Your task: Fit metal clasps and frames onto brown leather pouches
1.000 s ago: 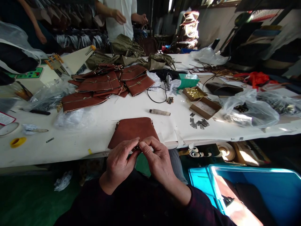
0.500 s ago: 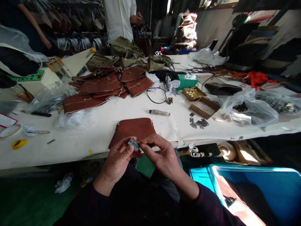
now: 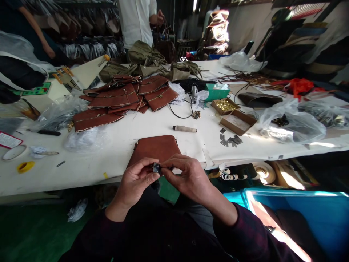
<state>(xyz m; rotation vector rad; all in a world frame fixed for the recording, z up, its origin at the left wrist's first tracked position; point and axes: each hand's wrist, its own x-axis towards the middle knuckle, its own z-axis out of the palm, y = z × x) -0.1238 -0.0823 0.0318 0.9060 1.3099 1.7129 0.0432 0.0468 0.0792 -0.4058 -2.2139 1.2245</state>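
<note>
My left hand [image 3: 136, 180] and my right hand [image 3: 188, 176] meet at the near edge of the white table [image 3: 141, 123], fingertips pinched together on a small dark metal clasp piece [image 3: 156, 167]. Just beyond them a brown leather pouch [image 3: 155, 147] lies flat on the table, its near edge under my fingers. A few small grey metal plates [image 3: 230, 140] lie to the right of the pouch, and a short wooden-handled tool [image 3: 184, 128] lies beyond it.
A pile of brown leather pouches [image 3: 122, 98] sits further back, with olive bags [image 3: 147, 60] behind. Open cardboard boxes of brass fittings [image 3: 231, 112], plastic bags [image 3: 291, 123], a yellow tape roll [image 3: 25, 167]. A person in a white shirt [image 3: 135, 22] stands across the table. A blue crate [image 3: 294, 214] stands at my right.
The small metal piece, shown flat and silvery between my fingers half a second ago, has turned edge-on and dark. My hands have shifted slightly toward me and stay pinched together.
</note>
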